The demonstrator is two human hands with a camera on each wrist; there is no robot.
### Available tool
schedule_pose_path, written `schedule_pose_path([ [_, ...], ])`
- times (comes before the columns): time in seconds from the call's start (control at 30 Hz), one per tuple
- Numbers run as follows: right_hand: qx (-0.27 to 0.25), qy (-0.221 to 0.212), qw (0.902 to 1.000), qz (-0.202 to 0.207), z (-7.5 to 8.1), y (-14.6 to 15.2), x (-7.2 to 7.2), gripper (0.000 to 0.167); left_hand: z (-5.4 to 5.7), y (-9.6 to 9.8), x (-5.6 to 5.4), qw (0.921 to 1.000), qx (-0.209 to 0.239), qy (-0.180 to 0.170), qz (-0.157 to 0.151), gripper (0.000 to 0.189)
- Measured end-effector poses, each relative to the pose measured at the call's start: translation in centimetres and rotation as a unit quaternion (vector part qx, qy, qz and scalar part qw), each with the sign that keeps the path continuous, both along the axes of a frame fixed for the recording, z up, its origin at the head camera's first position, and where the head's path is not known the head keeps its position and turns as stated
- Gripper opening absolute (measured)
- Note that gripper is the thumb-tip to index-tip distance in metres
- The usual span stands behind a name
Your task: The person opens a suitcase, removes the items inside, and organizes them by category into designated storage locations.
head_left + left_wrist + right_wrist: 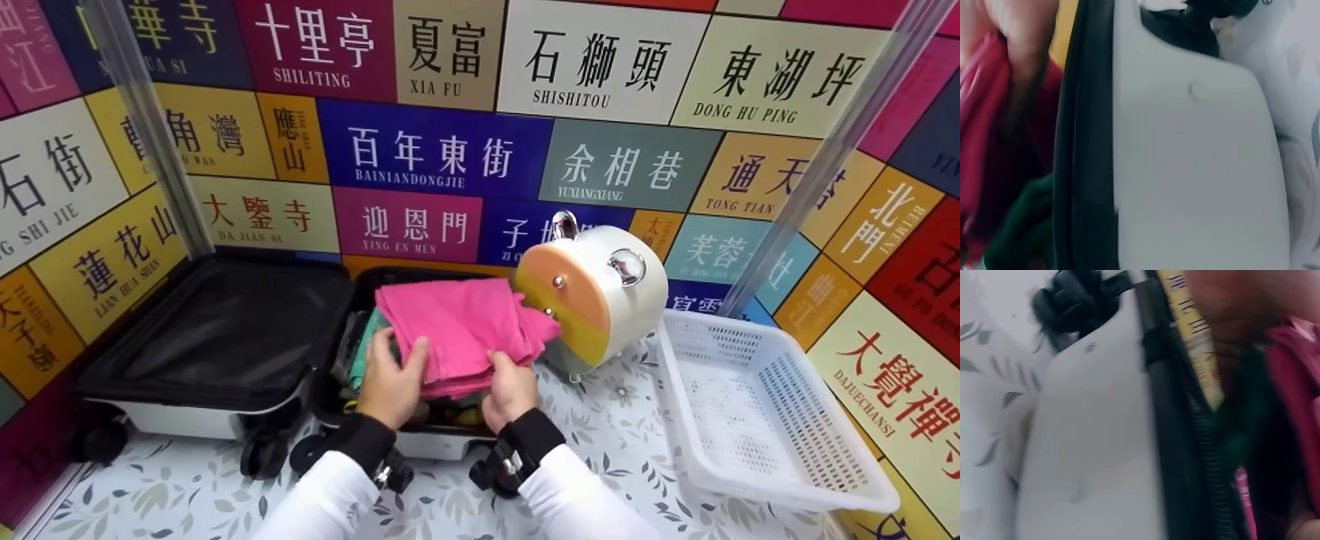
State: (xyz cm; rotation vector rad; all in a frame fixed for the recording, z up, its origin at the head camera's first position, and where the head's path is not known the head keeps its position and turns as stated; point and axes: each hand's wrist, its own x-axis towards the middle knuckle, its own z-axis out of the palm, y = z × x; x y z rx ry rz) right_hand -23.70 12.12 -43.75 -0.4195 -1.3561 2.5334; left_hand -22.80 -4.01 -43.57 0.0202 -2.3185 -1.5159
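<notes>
A folded pink cloth [461,322] lies over the packed half of an open suitcase [435,445]. My left hand [390,384] grips its near left edge, thumb on top. At the near right corner, my right hand [511,391] pinches the cloth between thumb and fingers. Green fabric [364,352] shows in the suitcase beside the left hand. Both wrist views are blurred; pink cloth [979,124] hangs by the fingers inside the suitcase rim [1185,439]. Most of the contents are hidden under the cloth.
The black-lined other half [225,330] of the suitcase lies at left, wheels toward me. Right of the cloth stands a white drum-shaped object [634,292] with an orange and yellow face. A white plastic basket [787,491] sits farther right. Sign-covered panels [435,157] close the back.
</notes>
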Motion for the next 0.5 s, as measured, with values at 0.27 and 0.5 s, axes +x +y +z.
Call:
schedule_pose_path([
  [0.27,0.092,0.04,0.9946,-0.027,4.2,6.6,2.9,0.018,-1.0,-3.4,-0.3,0.9885,-0.122,-0.084,0.034,0.07],
  [0.5,0.003,0.173,0.9753,0.137,8.0,14.7,7.4,0.01,-2.2,-5.6,-0.5,0.9773,-0.183,-0.101,0.036,0.077],
])
